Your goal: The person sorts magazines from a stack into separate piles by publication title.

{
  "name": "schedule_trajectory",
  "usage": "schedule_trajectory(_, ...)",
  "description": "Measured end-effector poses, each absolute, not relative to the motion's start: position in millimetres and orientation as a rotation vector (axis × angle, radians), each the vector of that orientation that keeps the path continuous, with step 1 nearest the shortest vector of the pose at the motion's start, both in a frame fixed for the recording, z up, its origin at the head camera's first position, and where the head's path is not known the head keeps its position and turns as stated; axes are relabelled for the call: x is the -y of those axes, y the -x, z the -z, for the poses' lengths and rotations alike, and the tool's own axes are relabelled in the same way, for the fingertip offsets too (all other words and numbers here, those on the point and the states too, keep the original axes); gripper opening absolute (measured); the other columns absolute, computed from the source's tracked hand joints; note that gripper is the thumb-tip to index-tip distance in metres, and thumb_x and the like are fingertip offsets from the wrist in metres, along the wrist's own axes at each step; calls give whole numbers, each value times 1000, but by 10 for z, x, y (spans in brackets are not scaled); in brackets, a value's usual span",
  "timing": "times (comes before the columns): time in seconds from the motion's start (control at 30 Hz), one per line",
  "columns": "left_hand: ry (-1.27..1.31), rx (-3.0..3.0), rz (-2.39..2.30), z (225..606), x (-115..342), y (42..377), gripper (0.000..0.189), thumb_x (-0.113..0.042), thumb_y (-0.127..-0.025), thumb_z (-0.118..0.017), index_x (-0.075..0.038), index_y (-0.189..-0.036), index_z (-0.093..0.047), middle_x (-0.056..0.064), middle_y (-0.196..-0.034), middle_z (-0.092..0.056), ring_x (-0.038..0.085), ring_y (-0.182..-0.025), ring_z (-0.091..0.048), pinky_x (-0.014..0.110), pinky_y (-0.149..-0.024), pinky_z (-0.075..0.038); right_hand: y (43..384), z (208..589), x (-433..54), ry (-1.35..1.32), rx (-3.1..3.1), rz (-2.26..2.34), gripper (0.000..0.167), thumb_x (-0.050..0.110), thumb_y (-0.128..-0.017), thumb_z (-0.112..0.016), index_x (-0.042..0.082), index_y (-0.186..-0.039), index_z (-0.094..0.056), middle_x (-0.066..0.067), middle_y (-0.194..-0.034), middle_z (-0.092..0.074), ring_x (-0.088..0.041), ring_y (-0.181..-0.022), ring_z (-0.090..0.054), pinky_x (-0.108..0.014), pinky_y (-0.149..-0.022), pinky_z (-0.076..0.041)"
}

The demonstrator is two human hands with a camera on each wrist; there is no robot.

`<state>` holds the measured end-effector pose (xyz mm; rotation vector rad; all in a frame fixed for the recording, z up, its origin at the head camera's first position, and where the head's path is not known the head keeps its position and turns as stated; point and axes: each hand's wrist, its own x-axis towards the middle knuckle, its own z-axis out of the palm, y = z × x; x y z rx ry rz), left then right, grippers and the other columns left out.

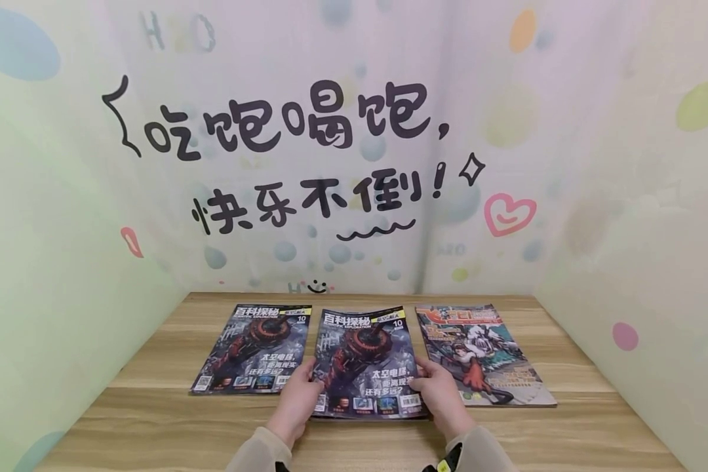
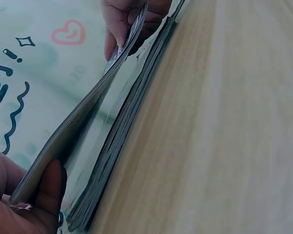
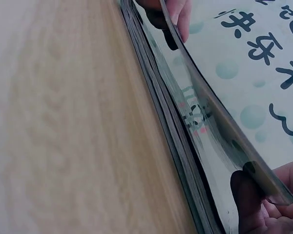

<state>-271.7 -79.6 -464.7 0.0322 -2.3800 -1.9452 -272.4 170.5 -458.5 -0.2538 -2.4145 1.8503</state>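
Observation:
Both hands hold a dark-covered magazine (image 1: 366, 367) with a red machine on its front, at the middle of the table. My left hand (image 1: 297, 400) grips its left edge, thumb on top and fingers beneath. The right hand (image 1: 442, 396) grips the opposite edge the same way. In the left wrist view the held magazine (image 2: 83, 114) is raised and slightly bowed above a stack of magazines (image 2: 124, 134) on the table. The right wrist view also shows a gap between the held magazine (image 3: 224, 117) and the stack (image 3: 168, 122).
A magazine with the same cover (image 1: 250, 351) lies to the left on the wooden table (image 1: 171, 426). On the right lies a comic-style magazine (image 1: 484, 357) with a colourful cover. Behind the table hangs a pale printed backdrop (image 1: 342, 262); similar panels stand on both sides.

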Motion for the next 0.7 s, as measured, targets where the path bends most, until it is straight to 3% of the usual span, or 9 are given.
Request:
schedule_trajectory(0.4, -35, 2420, 1915, 4589, 991, 2727, 59, 5, -87, -48, 13, -142, -31, 38, -141, -33, 50, -130, -32, 59, -105, -31, 2731, 4552, -1552, 182, 2405, -1861, 59, -5, -77, -62, -9, -134, -49, -19, -112, -57, -29, -104, -48, -43, -92, -39)
schedule_trajectory(0.7, -71, 2472, 1866, 4552, 1238, 2714, 59, 2, -88, -48, 10, -144, -31, 38, -143, -29, 51, -133, -28, 59, -107, -28, 2748, 4532, -1306, 107, 2361, -1933, 60, -7, -76, -60, -11, -134, -47, -15, -103, -53, -28, -99, -47, -39, -87, -41)
